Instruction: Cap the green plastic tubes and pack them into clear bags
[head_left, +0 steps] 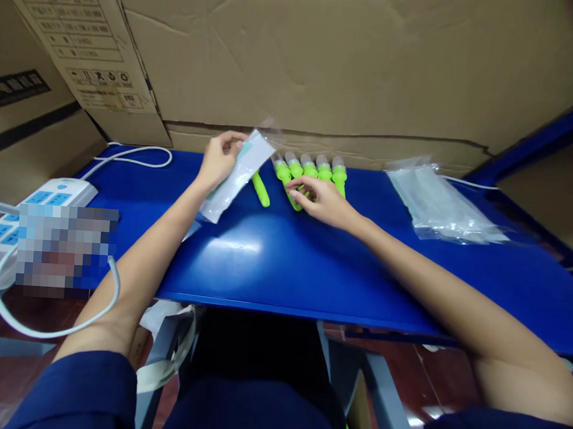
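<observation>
The clear packet (pixel 237 179) slants over the blue surface (pixel 244 273), left of the middle and near the far edge. The left grip (pixel 220 160) is closed on its upper side, thumb against fingers, maybe because thin, floppy plastic is easier to pinch there. It looks shiny and crinkly, with something flat and pale inside. A lime-green stick (pixel 261 190) lies partly behind it, smooth and round-ended. The right grip (pixel 322 200) is half curled over five green sticks with see-through caps (pixel 339 172); I cannot tell if it has hold of one. They lie side by side near the far edge, likely to stay tidy and close. Toward the right edge, thin clear bags (pixel 437 204) make a flat pile. Stiff brown cardboard (pixel 324 68) stands behind the far edge.
</observation>
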{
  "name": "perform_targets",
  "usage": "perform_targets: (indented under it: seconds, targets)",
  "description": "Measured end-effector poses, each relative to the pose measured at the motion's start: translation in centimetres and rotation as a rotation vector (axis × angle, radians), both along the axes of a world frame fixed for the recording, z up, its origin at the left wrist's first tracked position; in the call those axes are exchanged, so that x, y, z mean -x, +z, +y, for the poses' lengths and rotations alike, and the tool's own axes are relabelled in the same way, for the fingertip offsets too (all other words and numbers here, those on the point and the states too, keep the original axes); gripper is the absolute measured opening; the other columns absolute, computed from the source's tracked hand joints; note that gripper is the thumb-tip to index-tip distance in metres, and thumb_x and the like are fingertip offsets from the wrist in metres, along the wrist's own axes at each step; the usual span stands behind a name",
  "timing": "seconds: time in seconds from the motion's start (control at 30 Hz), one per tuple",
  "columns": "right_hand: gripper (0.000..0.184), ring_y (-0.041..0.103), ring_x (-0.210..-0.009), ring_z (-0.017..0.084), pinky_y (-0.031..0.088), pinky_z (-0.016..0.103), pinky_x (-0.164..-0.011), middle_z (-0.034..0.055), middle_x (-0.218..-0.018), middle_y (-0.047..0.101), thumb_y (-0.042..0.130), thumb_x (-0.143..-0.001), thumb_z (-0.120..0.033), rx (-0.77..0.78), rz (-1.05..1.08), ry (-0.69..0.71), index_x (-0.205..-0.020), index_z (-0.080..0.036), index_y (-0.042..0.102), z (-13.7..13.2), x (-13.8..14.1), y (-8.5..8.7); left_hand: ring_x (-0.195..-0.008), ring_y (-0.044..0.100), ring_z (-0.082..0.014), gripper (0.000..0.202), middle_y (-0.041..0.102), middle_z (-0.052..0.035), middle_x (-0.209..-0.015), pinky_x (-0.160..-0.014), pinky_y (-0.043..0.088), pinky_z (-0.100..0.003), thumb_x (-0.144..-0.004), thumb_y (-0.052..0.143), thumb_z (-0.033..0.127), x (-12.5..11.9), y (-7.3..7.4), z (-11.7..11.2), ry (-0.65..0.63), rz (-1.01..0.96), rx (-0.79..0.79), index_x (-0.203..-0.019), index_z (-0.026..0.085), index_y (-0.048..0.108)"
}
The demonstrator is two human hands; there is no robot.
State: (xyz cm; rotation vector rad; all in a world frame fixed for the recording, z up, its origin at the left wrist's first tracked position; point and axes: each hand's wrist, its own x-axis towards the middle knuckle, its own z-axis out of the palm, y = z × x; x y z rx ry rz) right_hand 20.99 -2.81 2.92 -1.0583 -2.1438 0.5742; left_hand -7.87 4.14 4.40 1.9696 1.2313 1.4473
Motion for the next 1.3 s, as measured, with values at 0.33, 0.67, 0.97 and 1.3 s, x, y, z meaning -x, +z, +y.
perform_targets:
  seconds: [0.33,0.67,0.97,1.3]
  targets:
    - [0.031,0.076,-0.122,0.035,0.059,0.051,-0.109,0.0204,-0.127,0.079,0.049,-0.108,-0.021,-0.092,-0.4,-0.256,-0.131,-0.013,0.068,8.2,8.3,2.2,-0.133,0.07,-0.0322,0.044,0.079,-0.0172,-0.133,-0.122,0.048,-0.045,-0.102,0.054,0.022,6.6,-1.5,0.8,0.499,0.417,0.341,-0.143,0.014,0.069]
    - [0.035,0.076,-0.071,0.024,0.068,0.036,-0.077,0.0064,-0.071,0.073,0.083,-0.097,-0.047,0.354,-0.416,-0.176,-0.081,-0.018,0.069,8.9,11.7,3.5,-0.155,0.054,-0.047,0.093,0.058,-0.027,-0.164,-0.126,0.046,-0.054,-0.092,0.066,0.076,3.5,0.5,-1.7,0.459,0.924,0.432,-0.157,0.009,0.059]
    - [0.046,0.065,-0.055,0.015,0.059,0.027,-0.055,-0.0011,-0.067,0.069,0.087,-0.093,-0.057,0.481,0.15,-0.134,-0.098,-0.024,0.056,4.5,5.0,3.7,-0.142,0.068,-0.0389,0.073,0.071,-0.0165,-0.154,-0.119,0.053,-0.042,-0.093,0.069,0.058,2.7,0.9,-1.4,0.17,0.998,0.378,-0.153,0.017,0.069]
    - [0.059,0.082,-0.095,0.027,0.074,0.045,-0.087,0.0051,-0.107,0.076,0.085,-0.08,-0.068,0.274,0.673,-0.291,-0.107,-0.03,0.049,3.5,-4.4,0.2,-0.128,0.072,-0.035,0.076,0.074,-0.0149,-0.146,-0.117,0.054,-0.044,-0.084,0.068,0.053,-1.4,-0.1,-2.8,-0.236,0.784,0.132,-0.15,0.016,0.072]
